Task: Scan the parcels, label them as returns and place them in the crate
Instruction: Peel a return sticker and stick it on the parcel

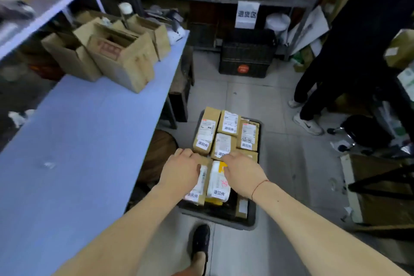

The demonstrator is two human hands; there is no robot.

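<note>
A dark crate (252, 219) sits on the tiled floor (280, 119) just beside the near end of the blue desk (78, 141), packed with cardboard parcels (224, 143), each carrying a white return label. The person leans over it with both arms stretched down. The left hand (181, 172) lies on top of a brown parcel (198, 195) at the crate's near left side, fingers curled over its far edge, its grip closed on that box. The right hand (243, 175) rests on the neighbouring white and yellow parcel (218, 182), fingers bent over its top, though I cannot tell whether it grips or only presses. A thin red string circles that wrist. Five more parcels fill the far half of the crate, touching one another. Open cardboard boxes (116, 56) stand at the desk's far end. A second person's dark-trousered legs (318, 87) stand well apart to the right.
</note>
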